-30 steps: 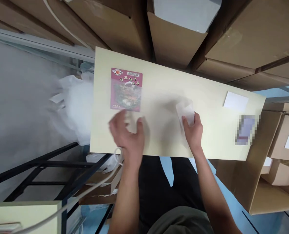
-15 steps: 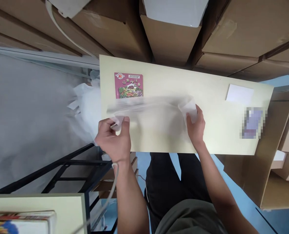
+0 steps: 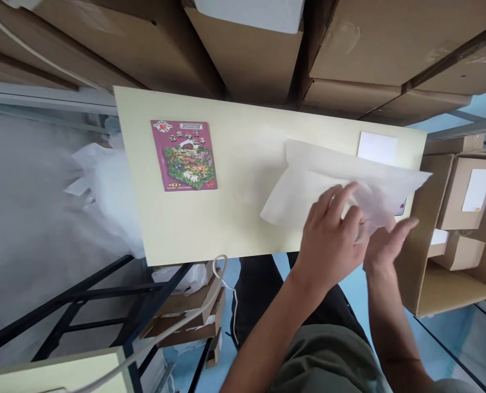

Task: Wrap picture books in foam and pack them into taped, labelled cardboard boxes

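Observation:
A translucent white plastic bag (image 3: 333, 172) lies spread over the right part of the pale yellow table (image 3: 235, 229). My left hand (image 3: 329, 240) rests on the bag near its lower right end, fingers stretched forward and gripping its edge. My right hand (image 3: 384, 245) is just beside it, fingers extended under the bag's end. A small pink picture book (image 3: 184, 155) lies flat on the table's left part, apart from both hands.
A white card (image 3: 377, 147) lies at the table's far right, partly under the bag. Large cardboard boxes (image 3: 247, 54) stack behind the table. An open carton (image 3: 443, 256) with smaller boxes stands at right. White bags (image 3: 104, 185) and a black metal frame (image 3: 104, 305) are at left.
The bag was stretched between both hands at the table's middle. Now both hands have moved right, together at the bag's right end, and the bag lies over the table's right part.

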A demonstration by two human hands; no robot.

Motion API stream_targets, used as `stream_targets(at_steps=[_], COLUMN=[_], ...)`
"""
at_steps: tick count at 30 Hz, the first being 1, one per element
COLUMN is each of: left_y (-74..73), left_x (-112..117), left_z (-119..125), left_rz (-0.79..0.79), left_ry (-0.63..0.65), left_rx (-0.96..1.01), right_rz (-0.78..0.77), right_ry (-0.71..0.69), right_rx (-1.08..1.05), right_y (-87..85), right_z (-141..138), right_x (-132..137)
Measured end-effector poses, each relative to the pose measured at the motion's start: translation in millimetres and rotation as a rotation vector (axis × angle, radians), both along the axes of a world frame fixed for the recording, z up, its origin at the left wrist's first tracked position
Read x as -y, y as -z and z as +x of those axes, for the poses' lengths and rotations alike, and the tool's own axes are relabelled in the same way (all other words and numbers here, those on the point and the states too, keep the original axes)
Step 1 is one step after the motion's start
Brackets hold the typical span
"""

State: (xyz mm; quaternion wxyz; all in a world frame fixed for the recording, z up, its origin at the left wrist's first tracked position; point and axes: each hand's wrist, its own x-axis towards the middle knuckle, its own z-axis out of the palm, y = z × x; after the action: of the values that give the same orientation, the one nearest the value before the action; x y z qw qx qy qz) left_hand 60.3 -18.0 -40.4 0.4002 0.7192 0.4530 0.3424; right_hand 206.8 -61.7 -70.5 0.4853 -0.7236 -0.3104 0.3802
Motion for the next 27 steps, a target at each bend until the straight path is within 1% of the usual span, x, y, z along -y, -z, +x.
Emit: stream_targets(at_steps=[2,3,4,5,6,7,9,10,11,13,14,15,17,19,20,22,24,27], left_y=[0.8,2.8,7.1,14.1,24.1,37.1,69.2,86.4,102.7,129.0,137.5,142.7,144.1,137.7,133.4,125.3,120.4,119.9], left_x=[4,6,7,7,4,0,-12,-19,-27,-39,-43,-46,-48,-46,-45,-42,-40,-40], left_z=[10,11,9,3,-6,-17,-42,-54,-63,-72,-72,-71,-67,-71,-77,-96,-121,-159], left_rz=[-0.005,-0.012,-0.023,-0.039,-0.063,-0.08,-0.151,-0.189,-0.228,-0.282,-0.294,-0.297,-0.282,-0.279,-0.284,-0.282,-0.251,-0.248], left_ry=[0.104,0.124,0.103,0.037,-0.073,-0.211,-0.487,-0.598,-0.671,-0.729,-0.737,-0.739,-0.731,-0.735,-0.75,-0.828,-0.929,-1.046], left_rx=[0.064,0.104,0.132,0.136,0.112,0.047,-0.134,-0.218,-0.287,-0.361,-0.38,-0.391,-0.381,-0.317,-0.272,-0.192,-0.154,-0.117], right_rz=[-0.043,-0.077,-0.109,-0.134,-0.148,-0.153,-0.145,-0.135,-0.122,-0.107,-0.108,-0.111,-0.121,-0.128,-0.132,-0.155,-0.198,-0.283], right_ry=[0.078,0.117,0.158,0.199,0.238,0.273,0.333,0.357,0.374,0.381,0.373,0.363,0.336,0.305,0.292,0.268,0.241,0.162], right_rx=[0.086,0.162,0.24,0.31,0.37,0.421,0.496,0.52,0.537,0.557,0.57,0.586,0.617,0.642,0.654,0.701,0.786,0.938], right_y=[-16.5,-20.9,-22.8,-22.6,-20.7,-17.8,-10.8,-7.4,-4.4,0.5,2.2,3.4,4.1,3.1,2.2,1.3,3.5,15.9], right_z=[18,27,37,48,59,70,92,102,112,128,134,139,147,152,153,155,158,163], right_x=[7,9,10,10,11,12,15,18,20,25,27,28,29,29,27,23,17,1])
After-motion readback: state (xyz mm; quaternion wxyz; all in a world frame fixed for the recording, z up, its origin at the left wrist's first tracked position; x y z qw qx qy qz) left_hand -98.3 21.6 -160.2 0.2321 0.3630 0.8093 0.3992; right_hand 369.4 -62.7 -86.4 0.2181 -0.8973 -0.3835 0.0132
